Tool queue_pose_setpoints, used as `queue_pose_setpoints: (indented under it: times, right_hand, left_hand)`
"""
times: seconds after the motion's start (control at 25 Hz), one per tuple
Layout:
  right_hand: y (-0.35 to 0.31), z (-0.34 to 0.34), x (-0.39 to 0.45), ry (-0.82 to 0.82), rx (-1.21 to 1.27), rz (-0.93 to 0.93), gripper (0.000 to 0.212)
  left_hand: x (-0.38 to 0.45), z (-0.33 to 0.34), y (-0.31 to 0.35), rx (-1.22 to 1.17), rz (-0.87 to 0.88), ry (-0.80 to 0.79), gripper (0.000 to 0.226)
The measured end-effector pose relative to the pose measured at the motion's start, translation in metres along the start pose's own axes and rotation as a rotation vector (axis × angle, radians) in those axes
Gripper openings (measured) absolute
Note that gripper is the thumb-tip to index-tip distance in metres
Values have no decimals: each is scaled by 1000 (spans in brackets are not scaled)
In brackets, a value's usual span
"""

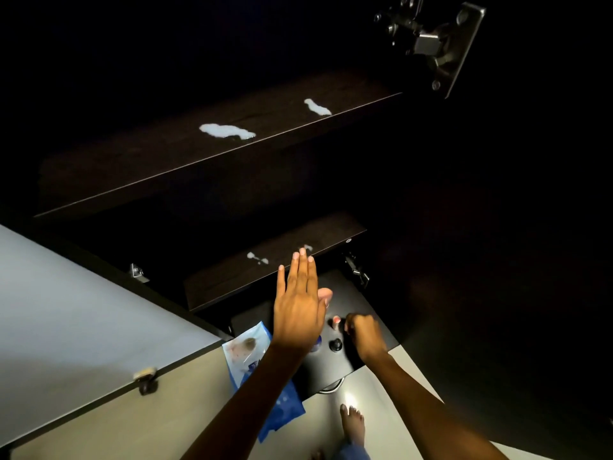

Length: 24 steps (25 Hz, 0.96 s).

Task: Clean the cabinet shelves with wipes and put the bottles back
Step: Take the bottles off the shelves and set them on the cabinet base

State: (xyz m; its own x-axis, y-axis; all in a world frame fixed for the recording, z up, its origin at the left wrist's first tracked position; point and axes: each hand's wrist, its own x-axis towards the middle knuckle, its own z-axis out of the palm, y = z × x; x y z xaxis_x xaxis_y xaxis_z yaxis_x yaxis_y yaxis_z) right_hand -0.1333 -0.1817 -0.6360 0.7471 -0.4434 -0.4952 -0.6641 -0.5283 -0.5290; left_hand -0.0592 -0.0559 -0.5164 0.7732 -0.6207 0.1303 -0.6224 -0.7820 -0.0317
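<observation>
While the right hand (361,330) grips a bottle (335,322) on the bottom shelf (361,293), the left hand (298,310), flat and empty, hovers nearer the wipes pack (245,353) at that shelf's front-left corner.

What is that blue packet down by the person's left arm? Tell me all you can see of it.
The blue packet looks like a soft, glossy plastic pouch, probably the wipes. Its upper part is pale with a printed picture; its lower part is deep blue. It sits below the dark cabinet, by the open door's edge, tilted. The left forearm crosses over its middle, hiding part. Whether it is open cannot be told.
</observation>
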Motion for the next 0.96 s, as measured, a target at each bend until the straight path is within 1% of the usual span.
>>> queue_pose_setpoints:
  times: [0.12, 0.28, 0.44, 0.52, 0.6, 0.72, 0.84, 0.96]
  right_hand:
    - [5, 1, 3, 13, -60, -42, 9]
    - [9, 3, 4, 23, -74, -61, 15]
    - [5, -5, -3, 64, -209, -154, 29]
    - [4, -11, -7, 60, -265, -185, 36]
    - [1, -20, -14, 61, -287, -212, 39]
    - [-8, -34, -27, 110, -307, -272, 39]
    - [-29, -48, -48, 172, -318, -342, 36]
    - [-65, -47, -75, 222, -260, -443, 29]
  left_hand:
    - [0, 3, 1, 13, -21, -9, 81]
    - [1, 6, 3, 5, -32, -45, 82]
    - [0, 5, 4, -16, -59, -67, 79]
    - [-1, 3, 4, -54, -47, -89, 77]
    - [-2, 1, 6, -110, -50, -69, 76]
    - [-10, -4, 8, -130, -34, -31, 75]
    - [-30, -17, 6, -219, 4, 38, 66]
    - [-62, -31, -9, -329, -55, 47, 57]
